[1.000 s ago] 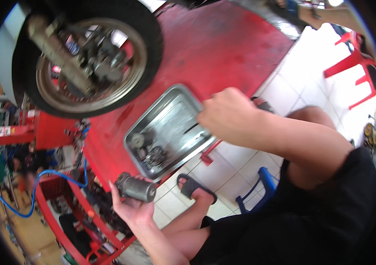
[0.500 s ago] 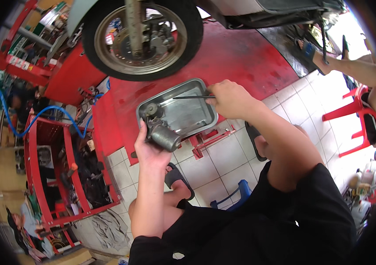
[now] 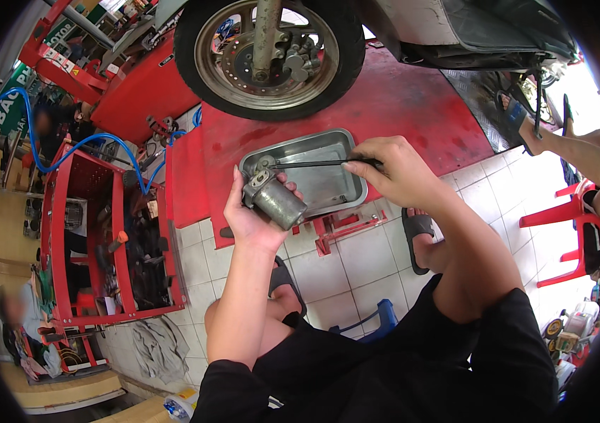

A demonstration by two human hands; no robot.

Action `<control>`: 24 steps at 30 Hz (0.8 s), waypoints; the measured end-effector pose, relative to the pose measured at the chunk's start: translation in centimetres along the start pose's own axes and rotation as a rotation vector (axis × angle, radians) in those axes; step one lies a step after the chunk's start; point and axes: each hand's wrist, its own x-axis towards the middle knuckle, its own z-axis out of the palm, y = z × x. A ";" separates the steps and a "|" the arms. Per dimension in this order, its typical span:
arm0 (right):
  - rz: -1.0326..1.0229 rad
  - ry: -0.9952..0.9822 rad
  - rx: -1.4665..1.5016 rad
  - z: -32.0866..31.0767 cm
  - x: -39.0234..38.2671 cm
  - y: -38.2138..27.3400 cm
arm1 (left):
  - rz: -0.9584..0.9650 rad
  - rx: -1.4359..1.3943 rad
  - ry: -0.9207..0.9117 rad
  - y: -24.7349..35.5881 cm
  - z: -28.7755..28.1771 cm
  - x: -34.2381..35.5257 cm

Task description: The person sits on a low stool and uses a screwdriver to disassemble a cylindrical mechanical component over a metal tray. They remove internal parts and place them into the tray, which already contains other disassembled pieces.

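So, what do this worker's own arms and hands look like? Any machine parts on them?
No machine parts show: these are a person's arms. Loose black short sleeves leave the forearms bare. The left hand and right hand wear no gloves, and no watch, bracelet or cable shows on either wrist.

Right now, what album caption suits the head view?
Left hand cradles a grey metal cylinder; right hand grips a dark rod.

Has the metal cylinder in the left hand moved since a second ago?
Yes: judged against the metal tray, the metal cylinder in the left hand has shifted inward, from outside the tray's near-left corner to overlapping it in view.
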 end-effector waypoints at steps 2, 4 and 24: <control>0.124 -0.079 0.065 0.0 -0.1 -0.2 | -0.003 -0.064 0.008 -0.2 0.0 0.0; 0.224 -0.160 0.111 0.2 -0.3 -0.4 | 0.013 -0.135 0.041 -0.4 0.1 0.0; 0.363 -0.308 0.242 2.0 -1.2 -2.2 | 0.239 -0.206 0.018 -0.6 -0.6 2.6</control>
